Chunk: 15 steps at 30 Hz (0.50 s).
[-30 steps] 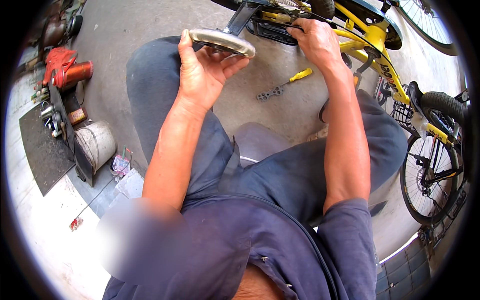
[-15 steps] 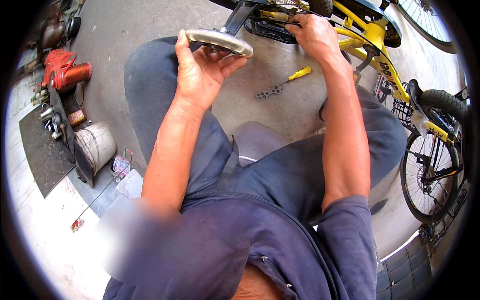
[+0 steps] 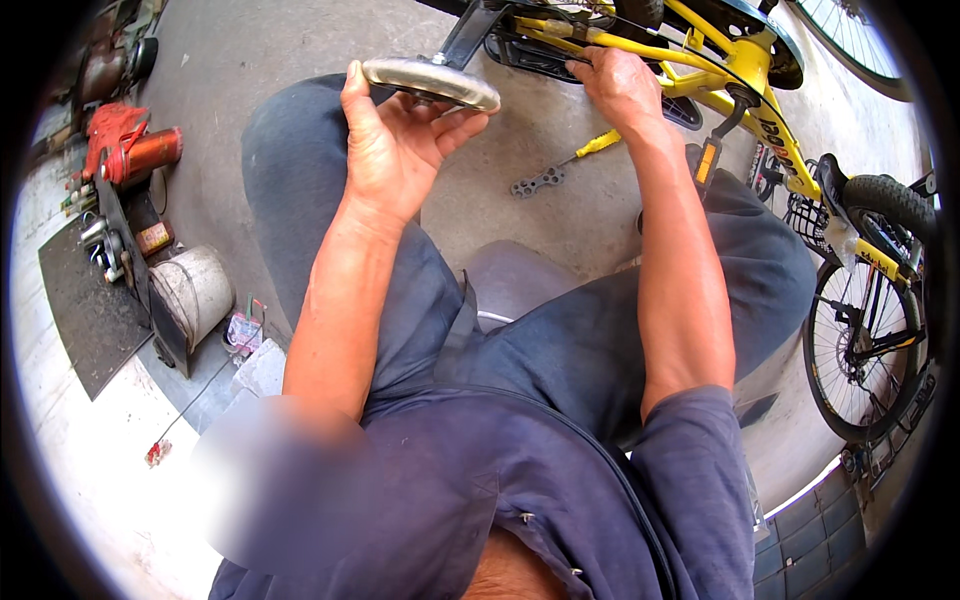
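The rim of a small training wheel (image 3: 432,82) rests in my left hand (image 3: 395,150), thumb on its near side and fingers curled beneath it. A black bracket (image 3: 470,38) joins that wheel to the yellow bicycle (image 3: 748,70). Beside the bicycle's rear frame tubes, my right hand (image 3: 622,88) is closed in a pinch. A thin dark piece shows at its fingertips, but I cannot make out what it is. On the floor between my knees lie a yellow-handled screwdriver (image 3: 598,145) and a grey flat multi-hole wrench (image 3: 538,182), end to end.
A pedal with an orange reflector (image 3: 707,160) hangs close to my right forearm. To the right stands another bicycle wheel (image 3: 862,350). At the left are a white bucket (image 3: 200,290), a red-orange cylindrical tool (image 3: 150,152) and a dark board (image 3: 85,310).
My right hand has shifted slightly down and left, its wrist now nearer the screwdriver handle. The pedal's reflector shows more. My left hand still holds the training wheel, moved only a little left.
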Available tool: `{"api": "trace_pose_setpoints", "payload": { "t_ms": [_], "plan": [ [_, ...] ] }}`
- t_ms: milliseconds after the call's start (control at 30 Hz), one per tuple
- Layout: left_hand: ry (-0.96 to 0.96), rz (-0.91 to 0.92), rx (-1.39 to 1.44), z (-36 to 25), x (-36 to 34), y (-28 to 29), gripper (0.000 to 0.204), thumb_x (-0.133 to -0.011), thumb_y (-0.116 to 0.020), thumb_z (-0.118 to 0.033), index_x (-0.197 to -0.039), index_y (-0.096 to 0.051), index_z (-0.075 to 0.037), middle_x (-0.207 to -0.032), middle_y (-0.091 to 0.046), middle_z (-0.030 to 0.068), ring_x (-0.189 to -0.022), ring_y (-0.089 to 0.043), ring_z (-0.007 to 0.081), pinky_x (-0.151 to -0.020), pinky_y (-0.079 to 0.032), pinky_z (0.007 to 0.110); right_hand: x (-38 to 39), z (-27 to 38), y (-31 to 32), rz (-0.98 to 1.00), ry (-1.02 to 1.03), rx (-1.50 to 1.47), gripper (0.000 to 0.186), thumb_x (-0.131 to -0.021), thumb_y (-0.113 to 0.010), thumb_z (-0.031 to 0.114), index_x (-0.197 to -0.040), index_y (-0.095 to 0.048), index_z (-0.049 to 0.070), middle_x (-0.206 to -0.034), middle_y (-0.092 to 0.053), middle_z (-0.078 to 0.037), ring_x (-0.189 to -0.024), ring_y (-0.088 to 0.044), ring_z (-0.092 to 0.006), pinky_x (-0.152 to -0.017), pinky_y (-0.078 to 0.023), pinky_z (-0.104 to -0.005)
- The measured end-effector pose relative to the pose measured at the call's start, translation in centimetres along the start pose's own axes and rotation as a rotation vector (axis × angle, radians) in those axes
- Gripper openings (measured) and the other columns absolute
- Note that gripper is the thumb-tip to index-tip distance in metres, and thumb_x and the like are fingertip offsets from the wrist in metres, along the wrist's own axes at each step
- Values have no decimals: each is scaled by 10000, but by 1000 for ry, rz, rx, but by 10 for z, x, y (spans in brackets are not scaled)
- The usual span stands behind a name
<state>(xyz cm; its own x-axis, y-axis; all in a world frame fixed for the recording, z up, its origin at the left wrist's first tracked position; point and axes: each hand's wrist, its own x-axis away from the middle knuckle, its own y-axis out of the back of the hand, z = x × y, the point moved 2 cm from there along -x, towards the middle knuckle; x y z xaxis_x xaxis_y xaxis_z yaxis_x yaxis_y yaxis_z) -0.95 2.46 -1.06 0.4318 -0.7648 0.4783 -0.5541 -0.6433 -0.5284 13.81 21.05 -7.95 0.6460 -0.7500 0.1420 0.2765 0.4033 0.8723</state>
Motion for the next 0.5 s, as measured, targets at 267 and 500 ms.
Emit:
{"api": "trace_pose_setpoints", "payload": {
  "t_ms": [267, 500],
  "plan": [
    [15, 0, 22, 0, -1, 0, 914, -883, -353, -711, -1196, -406, 146, -1228, -509, 340, -1124, -538, 501, -950, -527, 441, -3, -13, -19, 35, 4, -35, 343, -887, -590, 347, -1073, -675, 72, -960, -665, -210, -965, -609, -390, -825, -481, -442],
    [16, -30, 38, 0, 0, 0, 880, -885, -361, -703, -1138, -444, 136, -1228, -504, 346, -1123, -531, 514, -941, -530, 454, -8, -17, -35, 79, 3, -7, 336, -906, -570, 340, -1065, -652, 55, -967, -664, -200, -950, -615, -390, -807, -484, -452]
  ]
}}
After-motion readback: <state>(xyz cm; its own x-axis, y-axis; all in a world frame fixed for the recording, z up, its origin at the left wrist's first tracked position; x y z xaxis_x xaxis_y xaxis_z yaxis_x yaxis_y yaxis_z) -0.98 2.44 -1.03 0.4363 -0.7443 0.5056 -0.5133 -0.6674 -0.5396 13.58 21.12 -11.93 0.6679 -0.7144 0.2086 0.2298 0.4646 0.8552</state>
